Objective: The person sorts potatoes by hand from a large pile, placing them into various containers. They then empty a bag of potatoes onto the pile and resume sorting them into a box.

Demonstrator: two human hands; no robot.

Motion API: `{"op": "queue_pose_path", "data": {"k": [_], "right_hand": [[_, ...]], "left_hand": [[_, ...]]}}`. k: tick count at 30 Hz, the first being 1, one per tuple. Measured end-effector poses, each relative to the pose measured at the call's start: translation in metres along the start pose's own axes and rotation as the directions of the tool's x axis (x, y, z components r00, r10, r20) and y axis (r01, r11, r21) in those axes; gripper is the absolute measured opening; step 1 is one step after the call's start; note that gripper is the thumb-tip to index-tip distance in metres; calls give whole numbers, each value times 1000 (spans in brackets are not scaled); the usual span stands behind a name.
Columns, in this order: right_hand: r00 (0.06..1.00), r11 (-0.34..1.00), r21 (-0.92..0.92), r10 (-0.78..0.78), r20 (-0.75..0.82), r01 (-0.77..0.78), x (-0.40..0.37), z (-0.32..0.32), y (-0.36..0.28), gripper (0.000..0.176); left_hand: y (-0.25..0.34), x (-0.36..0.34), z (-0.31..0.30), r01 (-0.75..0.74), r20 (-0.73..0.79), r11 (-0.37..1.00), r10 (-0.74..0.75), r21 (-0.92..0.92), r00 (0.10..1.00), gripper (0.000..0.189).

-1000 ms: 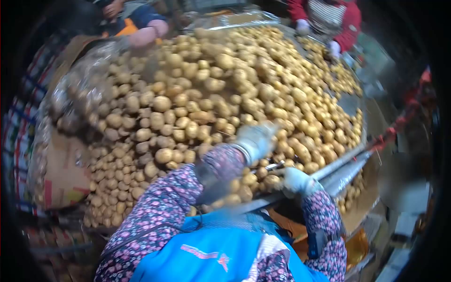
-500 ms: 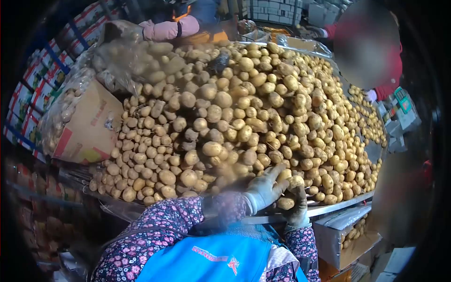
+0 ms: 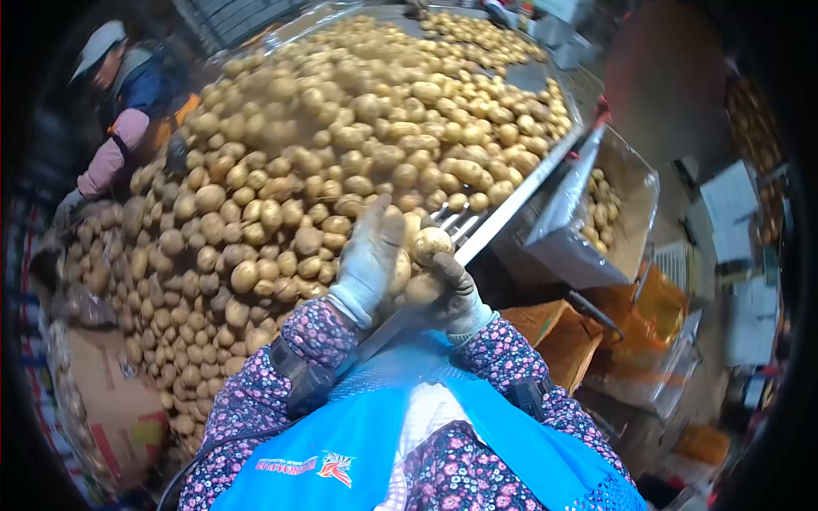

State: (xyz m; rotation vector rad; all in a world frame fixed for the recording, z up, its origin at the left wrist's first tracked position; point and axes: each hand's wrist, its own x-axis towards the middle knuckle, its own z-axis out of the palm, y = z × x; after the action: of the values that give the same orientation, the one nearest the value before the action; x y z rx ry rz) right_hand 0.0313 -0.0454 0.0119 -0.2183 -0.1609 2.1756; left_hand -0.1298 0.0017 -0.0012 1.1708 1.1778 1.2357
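My left hand (image 3: 368, 262), in a pale knitted glove, holds potatoes against its palm side, its fingers fairly long and its thumb hidden. One of these potatoes (image 3: 400, 272) sits between my two hands. Opposite, my right hand (image 3: 461, 296), in a dirtier glove, is closed on a pale round potato (image 3: 433, 244) and a browner, blurred potato (image 3: 423, 289) below it. Both hands are at the metal rim (image 3: 515, 200) of the table, beside a slatted strip (image 3: 460, 223). The big potato heap (image 3: 281, 200) spreads beyond my left hand.
A plastic-lined carton (image 3: 626, 230) with potatoes stands right of the rim. Nearer me are an open brown box (image 3: 550, 336) and an orange bag (image 3: 656, 311). A printed carton (image 3: 111, 383) lies at left. Another person (image 3: 136, 128) in pink sleeves is at the far left.
My view has swung to the right, so the heap now lies more to the left and the lined carton shows more fully. Both hands still hold potatoes near the rim.
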Motion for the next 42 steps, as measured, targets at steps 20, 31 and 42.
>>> {"op": "queue_pose_path", "data": {"k": [20,31,42], "right_hand": [[697,673,224,-715,-46,705,-84,-66,-82,60],[532,538,-129,-843,-85,833,-223,-132,-124,82],[122,190,-157,-924,-363,969,-288,-144,-106,69]], "left_hand": [[50,-14,179,95,594,975,45,-202,803,67],[-1,9,109,-37,433,965,-82,258,898,37],[-40,5,82,15,402,1000,-17,7,915,30]]}}
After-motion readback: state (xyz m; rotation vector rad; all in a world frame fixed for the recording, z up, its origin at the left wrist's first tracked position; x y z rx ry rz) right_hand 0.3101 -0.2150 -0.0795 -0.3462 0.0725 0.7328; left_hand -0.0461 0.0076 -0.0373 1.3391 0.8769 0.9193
